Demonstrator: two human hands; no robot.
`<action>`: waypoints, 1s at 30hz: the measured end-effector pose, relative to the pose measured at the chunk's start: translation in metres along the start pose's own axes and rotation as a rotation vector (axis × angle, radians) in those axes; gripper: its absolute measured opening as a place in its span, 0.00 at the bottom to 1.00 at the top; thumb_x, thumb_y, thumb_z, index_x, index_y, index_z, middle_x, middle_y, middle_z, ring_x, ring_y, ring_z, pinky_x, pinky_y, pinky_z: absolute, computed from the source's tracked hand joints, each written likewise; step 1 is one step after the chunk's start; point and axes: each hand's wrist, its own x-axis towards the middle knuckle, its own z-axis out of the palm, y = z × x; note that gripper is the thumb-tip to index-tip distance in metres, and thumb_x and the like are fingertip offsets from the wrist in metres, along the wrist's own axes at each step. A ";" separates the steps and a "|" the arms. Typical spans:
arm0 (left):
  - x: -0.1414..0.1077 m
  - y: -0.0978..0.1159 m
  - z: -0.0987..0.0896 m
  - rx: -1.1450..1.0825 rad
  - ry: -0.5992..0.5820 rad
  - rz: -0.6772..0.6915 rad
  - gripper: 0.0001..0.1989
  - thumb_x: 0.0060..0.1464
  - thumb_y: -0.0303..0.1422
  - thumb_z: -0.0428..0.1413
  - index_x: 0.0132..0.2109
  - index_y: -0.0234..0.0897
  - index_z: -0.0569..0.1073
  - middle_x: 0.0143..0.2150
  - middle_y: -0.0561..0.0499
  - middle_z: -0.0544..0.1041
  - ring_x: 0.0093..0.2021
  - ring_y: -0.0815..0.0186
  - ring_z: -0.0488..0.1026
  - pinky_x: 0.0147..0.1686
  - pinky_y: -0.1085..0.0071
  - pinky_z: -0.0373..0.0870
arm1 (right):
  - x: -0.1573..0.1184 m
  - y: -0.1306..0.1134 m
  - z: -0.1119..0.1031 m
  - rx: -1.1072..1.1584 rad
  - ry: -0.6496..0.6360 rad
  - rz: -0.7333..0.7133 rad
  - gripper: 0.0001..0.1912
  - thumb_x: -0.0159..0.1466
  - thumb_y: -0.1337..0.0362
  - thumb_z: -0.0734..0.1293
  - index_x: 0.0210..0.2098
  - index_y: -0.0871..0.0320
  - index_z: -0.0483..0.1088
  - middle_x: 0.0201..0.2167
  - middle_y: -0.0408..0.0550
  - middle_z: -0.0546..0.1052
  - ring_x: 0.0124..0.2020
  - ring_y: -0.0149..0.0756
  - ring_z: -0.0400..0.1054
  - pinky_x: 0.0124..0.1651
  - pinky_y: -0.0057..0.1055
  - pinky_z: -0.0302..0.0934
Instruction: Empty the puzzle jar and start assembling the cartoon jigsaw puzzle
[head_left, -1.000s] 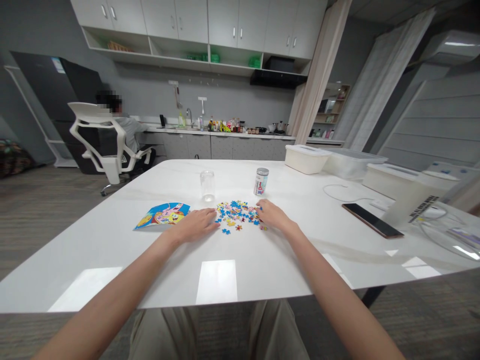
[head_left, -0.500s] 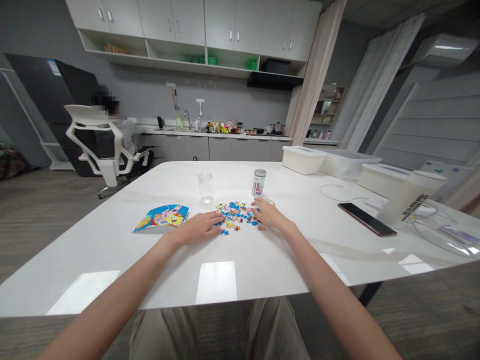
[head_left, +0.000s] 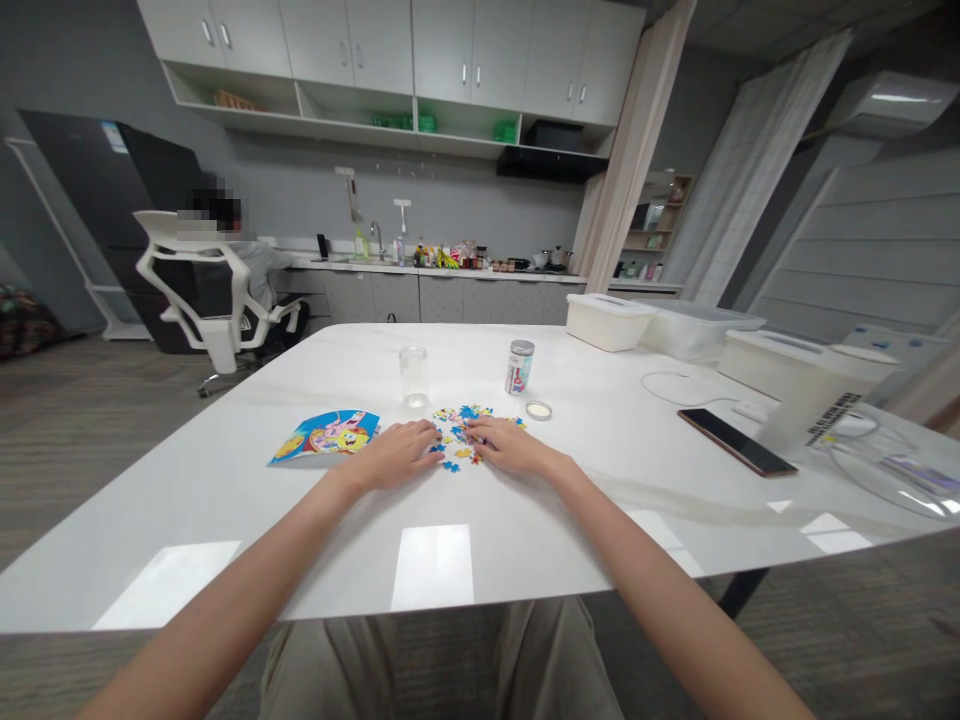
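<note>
Colourful jigsaw pieces (head_left: 471, 412) lie in a loose heap on the white table. My left hand (head_left: 401, 453) rests at the heap's left edge, fingers stretched out against the pieces. Over the right part of the heap lies my right hand (head_left: 510, 445), its fingers spread on the pieces and hiding some of them. A single blue piece (head_left: 451, 467) is on the near side. Left of my left hand is a curled picture sheet (head_left: 326, 437) with a yellow cartoon figure. Behind the heap stand a clear jar (head_left: 413, 377) and a printed can (head_left: 519, 368); a round lid (head_left: 538, 410) lies flat.
On the right are a phone (head_left: 735, 441), a pale cup (head_left: 832, 400), cables and several lidded plastic boxes (head_left: 609, 322). A person sits on a white office chair (head_left: 217, 300) at the back left. The table's front edge runs above my lap.
My right hand has moved left and inward across the jigsaw pieces, uncovering the round lid. The heap is narrower on its right side. My left hand has stayed nearly still.
</note>
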 end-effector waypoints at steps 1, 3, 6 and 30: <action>0.000 0.001 -0.001 -0.006 0.003 0.012 0.18 0.65 0.43 0.42 0.50 0.38 0.70 0.51 0.45 0.74 0.47 0.60 0.73 0.47 0.64 0.66 | 0.000 0.000 -0.001 -0.007 -0.001 0.000 0.17 0.66 0.67 0.60 0.52 0.58 0.72 0.59 0.55 0.70 0.61 0.42 0.62 0.63 0.42 0.55; 0.001 0.002 -0.002 -0.014 0.001 0.036 0.17 0.66 0.42 0.43 0.49 0.38 0.71 0.52 0.44 0.74 0.49 0.59 0.72 0.49 0.63 0.66 | 0.000 -0.001 -0.004 -0.015 0.002 0.007 0.16 0.66 0.68 0.60 0.50 0.59 0.74 0.57 0.55 0.72 0.58 0.42 0.65 0.61 0.41 0.57; 0.001 0.002 -0.004 -0.026 -0.004 0.051 0.17 0.66 0.41 0.43 0.48 0.37 0.71 0.53 0.44 0.73 0.51 0.58 0.71 0.50 0.62 0.66 | -0.001 0.000 -0.007 -0.019 0.013 0.027 0.15 0.67 0.68 0.60 0.47 0.59 0.76 0.53 0.54 0.74 0.55 0.41 0.68 0.59 0.38 0.58; 0.002 0.002 -0.002 0.071 0.110 -0.017 0.16 0.63 0.38 0.47 0.53 0.36 0.69 0.56 0.41 0.73 0.57 0.56 0.69 0.56 0.58 0.63 | -0.003 -0.012 -0.011 0.103 0.071 -0.071 0.12 0.66 0.70 0.61 0.43 0.59 0.76 0.53 0.55 0.73 0.54 0.38 0.68 0.59 0.38 0.60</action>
